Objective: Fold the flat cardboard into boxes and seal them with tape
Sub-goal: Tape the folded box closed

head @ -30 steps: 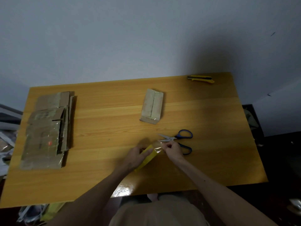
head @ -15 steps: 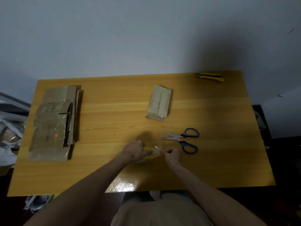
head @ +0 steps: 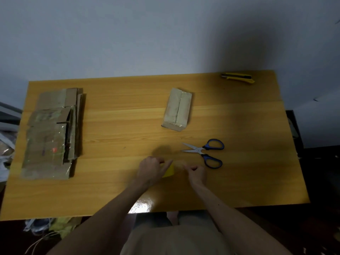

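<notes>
Left hand [head: 153, 171] clasps yellow tape roll [head: 169, 171], now more upright than half a second ago | right hand [head: 196, 173] pinches the clear tape end, barely visible | steel scissors [head: 204, 152] lie open at 1 o'clock | glossy taped box [head: 177, 109] at 12 | flat cardboard stack [head: 52, 133] at 10 | glossy wooden table [head: 119, 126].

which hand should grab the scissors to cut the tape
Right. The right hand sits just below and left of the scissors, whose blue handles point toward its side. The left hand is farther away and holds the yellow tape roll.
</notes>
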